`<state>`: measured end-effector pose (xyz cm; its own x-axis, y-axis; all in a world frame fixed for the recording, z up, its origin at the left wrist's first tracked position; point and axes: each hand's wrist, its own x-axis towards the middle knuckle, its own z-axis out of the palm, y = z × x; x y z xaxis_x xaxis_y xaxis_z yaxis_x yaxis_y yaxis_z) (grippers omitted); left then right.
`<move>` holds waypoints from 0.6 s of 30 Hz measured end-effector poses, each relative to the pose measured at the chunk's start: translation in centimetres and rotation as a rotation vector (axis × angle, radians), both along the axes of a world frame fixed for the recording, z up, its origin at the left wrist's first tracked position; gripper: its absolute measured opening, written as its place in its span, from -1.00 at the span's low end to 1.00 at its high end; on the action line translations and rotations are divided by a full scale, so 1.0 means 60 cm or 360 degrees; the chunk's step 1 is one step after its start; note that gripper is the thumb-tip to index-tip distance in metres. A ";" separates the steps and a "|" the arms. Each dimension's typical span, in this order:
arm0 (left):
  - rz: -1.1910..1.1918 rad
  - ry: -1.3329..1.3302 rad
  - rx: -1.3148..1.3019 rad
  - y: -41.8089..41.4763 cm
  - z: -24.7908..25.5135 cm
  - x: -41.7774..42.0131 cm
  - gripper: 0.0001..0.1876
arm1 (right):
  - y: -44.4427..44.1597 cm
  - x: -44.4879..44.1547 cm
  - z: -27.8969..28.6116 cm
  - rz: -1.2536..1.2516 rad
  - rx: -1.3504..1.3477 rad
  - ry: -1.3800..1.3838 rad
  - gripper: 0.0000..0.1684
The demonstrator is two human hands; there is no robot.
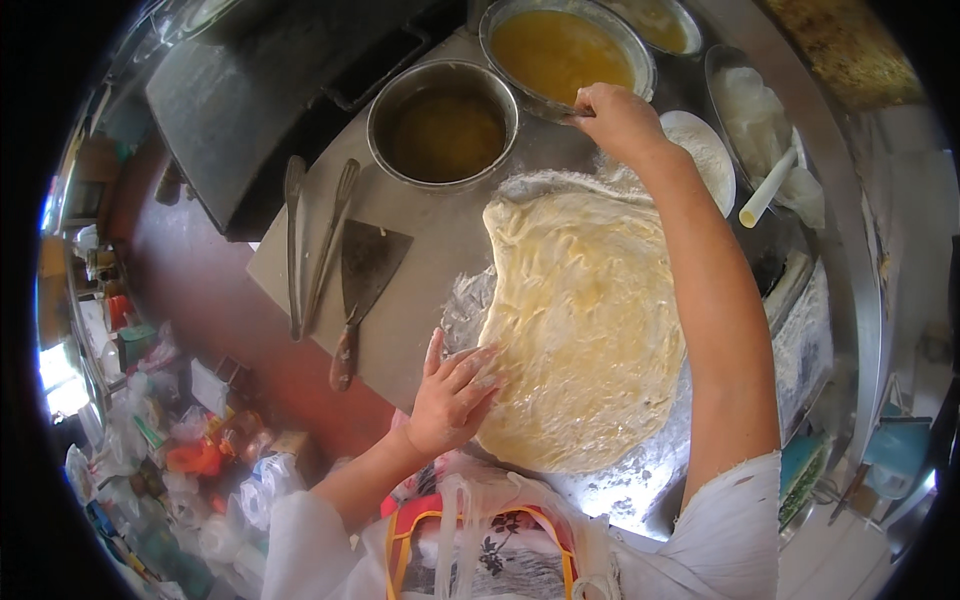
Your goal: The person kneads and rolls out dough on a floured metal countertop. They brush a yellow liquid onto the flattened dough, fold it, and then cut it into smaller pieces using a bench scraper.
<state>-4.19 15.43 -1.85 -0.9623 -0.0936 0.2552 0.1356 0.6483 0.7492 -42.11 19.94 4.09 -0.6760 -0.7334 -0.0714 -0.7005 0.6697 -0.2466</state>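
A broad sheet of flattened dough point(585, 330) lies before me, glossy with yellow liquid over most of its top. My left hand point(454, 397) rests at its left edge, fingers spread, flour on the fingertips, holding nothing. Up at the near rim of a metal bowl of yellow liquid point(562, 52), my right hand point(619, 116) is closed on a thin dark handle point(582, 113); what it belongs to is hidden. My right forearm crosses over the dough's right side. Close to this hand stands a white bowl of flour point(701, 154), partly behind the wrist.
A deep metal pot point(444, 124) with dark liquid stands left of the bowl. Metal tongs point(319, 247) and a wooden-handled scraper point(364, 289) lie on the worktop's left. A black griddle cover point(247, 112) rises beyond. At right sit a rolling pin point(787, 289) and a pale tube point(766, 187).
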 end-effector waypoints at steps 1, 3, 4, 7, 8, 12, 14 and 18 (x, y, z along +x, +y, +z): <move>0.0006 0.0006 -0.0006 -0.002 0.004 0.002 -0.65 | 0.005 -0.003 -0.001 0.0037 -0.0101 -0.0015 -0.80; 0.0024 0.0001 -0.0034 -0.005 0.012 0.006 -0.66 | 0.016 -0.004 0.002 0.0110 -0.0301 -0.0047 -0.83; 0.0035 -0.0010 -0.0055 -0.007 0.015 0.007 -0.67 | 0.021 0.000 0.006 0.0103 -0.0380 -0.0088 -0.84; 0.0085 -0.0008 -0.0102 -0.006 0.023 0.015 -0.69 | 0.047 0.026 0.015 0.0077 -0.0658 -0.0366 -0.82; 0.0104 -0.0001 -0.0112 -0.004 0.024 0.018 -0.69 | 0.063 0.046 -0.002 0.0066 -0.0779 -0.0566 -0.81; 0.0118 -0.0055 -0.0138 0.002 0.016 0.042 -0.64 | 0.145 0.244 -0.144 0.0248 -0.0879 -0.0614 -0.66; 0.0128 -0.0085 -0.0156 0.002 0.019 0.059 -0.64 | 0.201 0.374 -0.154 0.0717 -0.0208 0.0366 -0.55; 0.0193 -0.0101 -0.0181 0.001 0.025 0.079 -0.65 | 0.294 0.421 -0.131 0.0665 -0.0473 -0.0203 -0.49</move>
<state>0.52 15.47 -0.34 -0.9602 -0.1841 0.2102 0.0061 0.7384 0.6744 -16.88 37.58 -3.79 -0.3212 -0.9396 0.1181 -0.8448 0.2279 -0.4840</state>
